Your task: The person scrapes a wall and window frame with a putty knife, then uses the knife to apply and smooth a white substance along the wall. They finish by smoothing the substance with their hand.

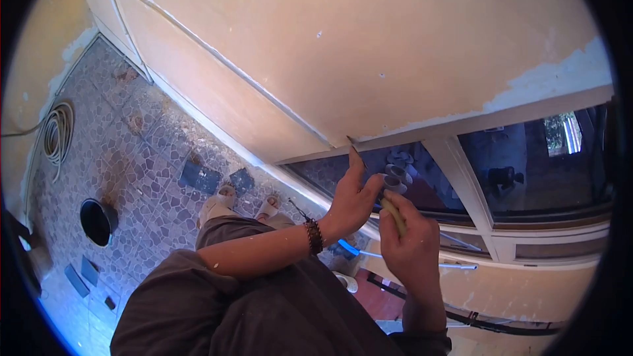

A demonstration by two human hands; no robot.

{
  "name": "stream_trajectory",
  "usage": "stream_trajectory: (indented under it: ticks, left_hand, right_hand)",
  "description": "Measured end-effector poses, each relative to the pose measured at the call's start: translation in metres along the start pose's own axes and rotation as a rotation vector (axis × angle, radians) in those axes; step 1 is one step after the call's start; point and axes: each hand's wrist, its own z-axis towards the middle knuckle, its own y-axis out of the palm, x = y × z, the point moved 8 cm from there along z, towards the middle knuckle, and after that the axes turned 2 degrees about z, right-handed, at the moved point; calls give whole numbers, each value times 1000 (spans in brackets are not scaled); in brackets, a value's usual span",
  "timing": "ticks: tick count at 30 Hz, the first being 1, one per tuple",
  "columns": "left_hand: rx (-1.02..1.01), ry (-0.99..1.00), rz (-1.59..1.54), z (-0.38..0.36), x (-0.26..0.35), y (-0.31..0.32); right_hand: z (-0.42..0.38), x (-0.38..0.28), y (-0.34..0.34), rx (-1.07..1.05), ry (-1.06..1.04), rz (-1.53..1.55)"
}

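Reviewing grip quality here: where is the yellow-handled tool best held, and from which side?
By the yellow handle, wrapped from below, as the right hand does. Its working end points up toward the window frame, beside the left hand; only the handle offers a long, graspable shaft.

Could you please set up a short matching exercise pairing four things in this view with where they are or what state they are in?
Things:
1. Left hand
2. Right hand
3. Coiled hose
4. Black bucket

Places or states:
A. Lies looped on the patterned floor near the far wall
B. Grips a yellowish tool handle
C. Stands open on the patterned floor, below the coil in the picture
D. Forefinger raised against the window frame, beaded bracelet on its wrist

Pairs: 1-D, 2-B, 3-A, 4-C
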Motion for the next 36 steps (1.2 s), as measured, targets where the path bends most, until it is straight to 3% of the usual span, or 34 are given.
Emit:
stream_trajectory:
  ticks: [3,6,12,21,27,36]
  left_hand:
    - [-47,-85,90,-15,1,3]
    - [-50,160,522,-21,-9,4]
    - [-44,45,281,-18,-11,2]
    - [50,91,327,-9,-19,14]
    - [135,191,572,-10,-13,18]
    - [243,92,517,1,-19,1]
  right_hand:
    - [-15,26,7,-84,149,145]
    - [-45,80,32,-248,574,466]
    - [-38,79,43,-189,485,553]
    - [-28,82,38,-223,451,476]
    - [-26,87,35,-253,403,510]
    - [-6,89,50,-251,224,417]
